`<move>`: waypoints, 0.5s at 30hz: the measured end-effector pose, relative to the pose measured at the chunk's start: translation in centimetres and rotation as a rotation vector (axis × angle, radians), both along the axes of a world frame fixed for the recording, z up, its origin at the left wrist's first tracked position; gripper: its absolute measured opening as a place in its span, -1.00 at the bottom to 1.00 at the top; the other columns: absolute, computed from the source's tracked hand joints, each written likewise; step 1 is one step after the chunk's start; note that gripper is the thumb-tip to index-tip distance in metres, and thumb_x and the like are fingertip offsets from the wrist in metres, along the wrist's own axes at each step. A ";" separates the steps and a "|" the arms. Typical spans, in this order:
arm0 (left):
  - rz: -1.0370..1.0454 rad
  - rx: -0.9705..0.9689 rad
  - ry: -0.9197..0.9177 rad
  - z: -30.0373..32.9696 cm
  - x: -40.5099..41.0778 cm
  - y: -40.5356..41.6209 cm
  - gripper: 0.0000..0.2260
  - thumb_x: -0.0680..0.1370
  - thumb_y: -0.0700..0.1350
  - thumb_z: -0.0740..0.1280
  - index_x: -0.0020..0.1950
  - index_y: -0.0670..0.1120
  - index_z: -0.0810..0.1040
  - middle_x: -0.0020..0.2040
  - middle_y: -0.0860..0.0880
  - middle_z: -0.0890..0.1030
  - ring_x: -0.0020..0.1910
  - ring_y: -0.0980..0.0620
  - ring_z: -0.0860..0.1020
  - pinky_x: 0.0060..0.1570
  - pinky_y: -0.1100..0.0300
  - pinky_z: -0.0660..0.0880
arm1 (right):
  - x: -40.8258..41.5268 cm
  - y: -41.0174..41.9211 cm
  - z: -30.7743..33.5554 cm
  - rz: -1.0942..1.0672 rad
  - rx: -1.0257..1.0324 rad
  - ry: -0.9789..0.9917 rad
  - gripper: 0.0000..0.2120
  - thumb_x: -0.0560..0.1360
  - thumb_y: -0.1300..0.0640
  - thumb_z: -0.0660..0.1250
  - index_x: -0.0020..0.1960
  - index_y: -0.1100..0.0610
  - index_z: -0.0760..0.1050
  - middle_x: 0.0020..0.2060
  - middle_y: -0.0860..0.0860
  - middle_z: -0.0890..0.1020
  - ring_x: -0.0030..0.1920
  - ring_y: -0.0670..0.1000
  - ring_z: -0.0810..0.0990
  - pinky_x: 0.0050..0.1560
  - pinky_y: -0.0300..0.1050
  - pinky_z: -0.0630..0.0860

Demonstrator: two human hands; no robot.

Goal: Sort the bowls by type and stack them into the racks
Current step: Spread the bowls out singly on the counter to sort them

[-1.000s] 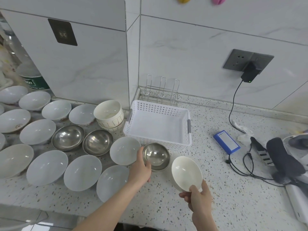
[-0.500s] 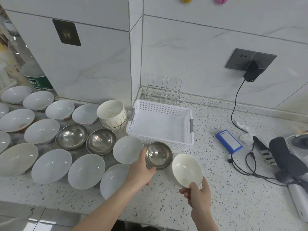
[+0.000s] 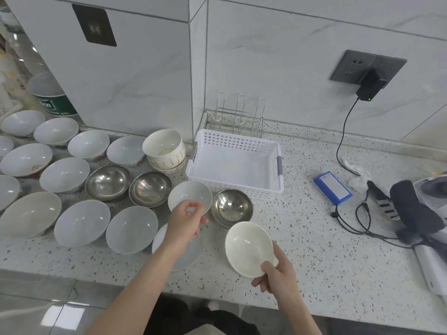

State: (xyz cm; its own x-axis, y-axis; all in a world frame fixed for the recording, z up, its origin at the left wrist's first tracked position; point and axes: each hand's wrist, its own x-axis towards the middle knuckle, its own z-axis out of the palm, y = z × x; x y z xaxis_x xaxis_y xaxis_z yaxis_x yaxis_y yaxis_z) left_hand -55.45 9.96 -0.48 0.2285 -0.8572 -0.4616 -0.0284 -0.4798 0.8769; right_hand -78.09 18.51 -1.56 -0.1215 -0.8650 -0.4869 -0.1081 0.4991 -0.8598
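My right hand (image 3: 278, 272), lower centre of the frame, pinches the near rim of a cream bowl (image 3: 249, 249), thumb inside the rim and the other fingers curled under it; the bowl is tilted and held above the speckled desk (image 3: 314, 250). My left hand (image 3: 185, 220), just left of centre, hovers with loosely curled fingers and holds nothing, over the near edge of a pale bowl (image 3: 189, 195) and above another pale bowl (image 3: 179, 252) that my wrist partly hides.

A steel bowl (image 3: 232, 207) sits on the desk just right of my left hand, in front of the white basket (image 3: 235, 163), which stands at centre with nothing in it. Behind the basket, against the wall, stands a wire rack (image 3: 239, 117).

Two more steel bowls (image 3: 107, 182) (image 3: 150, 188) sit side by side left of centre. A stack of cream ribbed bowls (image 3: 165, 149) stands just left of the basket. Rows of pale bowls (image 3: 65, 175) fill the left of the frame, open side up.

At right lie a blue box (image 3: 333, 187), a black cable (image 3: 343, 131) running up to a charger (image 3: 368, 88) in the wall socket (image 3: 350, 66), and a dark cloth-like item (image 3: 413, 209), its nature unclear.
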 end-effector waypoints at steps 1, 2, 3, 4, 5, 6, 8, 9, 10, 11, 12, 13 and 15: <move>0.018 0.005 0.015 0.0 0.1 0.1 -0.94 0.59 -0.08 0.30 0.04 0.00 0.53 -0.32 -0.04 0.66 -0.62 0.13 0.32 -0.61 0.28 0.25 | 0.3 0.2 -0.2 0.028 0.004 -0.004 -0.42 0.49 0.47 0.12 0.35 -0.04 0.39 -0.40 0.18 0.66 -0.59 0.01 0.53 -0.61 -0.28 0.35; 0.030 0.008 0.025 0.0 0.3 0.3 -0.95 0.59 -0.09 0.30 0.04 0.00 0.53 -0.33 -0.05 0.66 -0.63 0.13 0.31 -0.62 0.29 0.24 | 0.5 0.3 -0.4 0.053 0.009 -0.005 -0.41 0.48 0.48 0.12 0.38 0.00 0.40 -0.35 0.20 0.67 -0.57 0.03 0.55 -0.61 -0.27 0.36; 0.038 0.009 0.034 0.0 0.4 0.5 -0.95 0.59 -0.09 0.30 0.03 0.00 0.53 -0.33 -0.05 0.66 -0.63 0.13 0.31 -0.63 0.31 0.23 | 0.8 0.4 -0.7 0.074 0.015 -0.002 -0.40 0.47 0.48 0.12 0.40 0.02 0.40 -0.30 0.22 0.68 -0.55 0.06 0.57 -0.61 -0.27 0.37; 0.047 0.009 0.047 0.0 0.6 0.7 -0.95 0.59 -0.10 0.30 0.02 0.00 0.53 -0.34 -0.05 0.65 -0.63 0.14 0.30 -0.63 0.32 0.22 | 1.0 0.5 -0.9 0.089 0.022 0.004 -0.39 0.47 0.47 0.12 0.43 0.03 0.39 -0.26 0.21 0.69 -0.52 0.09 0.59 -0.59 -0.26 0.38; 0.057 0.010 0.056 0.0 0.7 0.9 -0.95 0.59 -0.10 0.30 0.02 -0.01 0.54 -0.34 -0.05 0.65 -0.63 0.13 0.30 -0.63 0.32 0.22 | 1.2 0.5 -1.2 0.099 0.029 0.012 -0.38 0.46 0.46 0.12 0.44 0.03 0.37 -0.24 0.18 0.70 -0.49 0.12 0.60 -0.57 -0.24 0.41; 0.067 0.010 0.063 -0.1 0.8 1.0 -0.95 0.59 -0.11 0.30 0.02 -0.01 0.54 -0.34 -0.05 0.65 -0.63 0.13 0.30 -0.63 0.32 0.22 | 1.4 0.5 -1.4 0.108 0.034 0.020 -0.37 0.46 0.45 0.13 0.45 0.02 0.36 -0.23 0.14 0.70 -0.47 0.14 0.62 -0.56 -0.23 0.43; 0.084 0.015 0.079 -0.2 1.0 1.3 -0.95 0.59 -0.13 0.30 0.01 -0.02 0.54 -0.35 -0.05 0.65 -0.62 0.13 0.29 -0.64 0.32 0.21 | 1.8 0.4 -1.8 0.126 0.042 0.035 -0.35 0.45 0.44 0.13 0.46 -0.01 0.35 -0.27 0.10 0.70 -0.44 0.17 0.63 -0.53 -0.21 0.45; 0.088 0.014 0.079 -0.3 1.1 1.4 -0.95 0.59 -0.13 0.30 0.01 -0.03 0.54 -0.36 -0.05 0.65 -0.62 0.13 0.30 -0.64 0.32 0.21 | 2.0 0.4 -2.0 0.135 0.043 0.041 -0.35 0.45 0.44 0.13 0.46 -0.01 0.35 -0.28 0.09 0.70 -0.43 0.18 0.63 -0.53 -0.20 0.46; 0.088 0.009 0.064 -0.3 1.3 1.5 -0.96 0.59 -0.12 0.30 0.01 -0.02 0.54 -0.35 -0.05 0.65 -0.61 0.13 0.31 -0.63 0.31 0.23 | 2.1 0.3 -2.1 0.144 0.043 0.045 -0.35 0.45 0.44 0.13 0.46 0.00 0.35 -0.28 0.08 0.70 -0.43 0.19 0.64 -0.52 -0.20 0.47; 0.069 -0.004 -0.001 -0.4 1.5 1.7 -0.96 0.59 -0.09 0.29 0.00 0.00 0.54 -0.33 -0.03 0.66 -0.60 0.15 0.36 -0.59 0.30 0.27 | 2.3 0.2 -2.2 0.150 0.043 0.050 -0.35 0.45 0.43 0.13 0.47 0.01 0.35 -0.27 0.08 0.69 -0.42 0.20 0.64 -0.51 -0.18 0.48; 0.013 -0.023 -0.135 -0.5 1.8 1.8 -0.96 0.58 -0.06 0.29 -0.02 0.03 0.53 -0.32 0.01 0.66 -0.55 0.18 0.43 -0.51 0.29 0.32 | 2.4 0.1 -2.3 0.154 0.042 0.055 -0.35 0.45 0.43 0.13 0.47 0.01 0.35 -0.25 0.07 0.68 -0.42 0.20 0.64 -0.50 -0.17 0.49; -0.058 -0.044 -0.291 -0.6 2.2 2.1 -0.96 0.57 -0.02 0.29 -0.03 0.06 0.53 -0.29 0.03 0.66 -0.43 0.21 0.51 -0.43 0.26 0.36 | 2.5 0.0 -2.4 0.156 0.039 0.059 -0.35 0.44 0.43 0.13 0.47 0.02 0.35 -0.24 0.07 0.68 -0.42 0.20 0.64 -0.50 -0.16 0.50; -0.143 -0.049 -0.497 -1.0 3.0 2.4 -0.95 0.57 0.00 0.29 -0.01 0.08 0.52 -0.20 0.05 0.65 -0.19 0.16 0.58 -0.29 0.22 0.40 | 2.7 0.0 -2.6 0.152 0.040 0.066 -0.35 0.44 0.43 0.14 0.46 0.01 0.35 -0.26 0.07 0.68 -0.42 0.20 0.64 -0.49 -0.15 0.50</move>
